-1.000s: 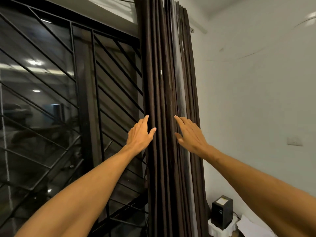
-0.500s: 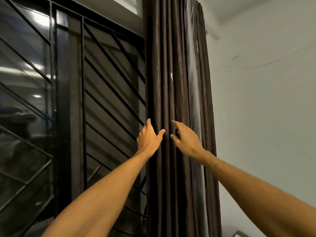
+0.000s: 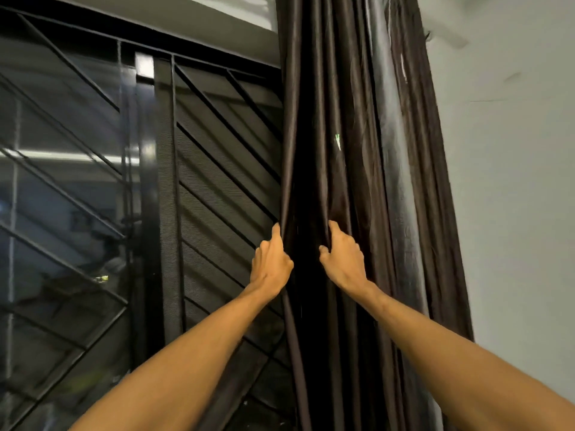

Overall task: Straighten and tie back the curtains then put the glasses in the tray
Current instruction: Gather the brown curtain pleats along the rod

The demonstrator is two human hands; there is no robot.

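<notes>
A dark brown curtain (image 3: 367,169) hangs bunched in long folds between the window and the white wall. My left hand (image 3: 270,262) grips the curtain's left edge fold, fingers curled round it. My right hand (image 3: 343,259) grips a fold a little to the right at the same height. Both arms reach up and forward from the bottom of the view. A dark gap in the fabric lies between the two hands. No glasses or tray are in view.
A black window with a diagonal metal grille (image 3: 217,157) fills the left side, its glass reflecting ceiling lights. A plain white wall (image 3: 510,181) stands right of the curtain. The curtain's top runs out of view.
Both hands went from lying flat on the curtain with straight fingers to curling round folds. The view has moved closer and tilted upward; the small black box on the floor has left the view.
</notes>
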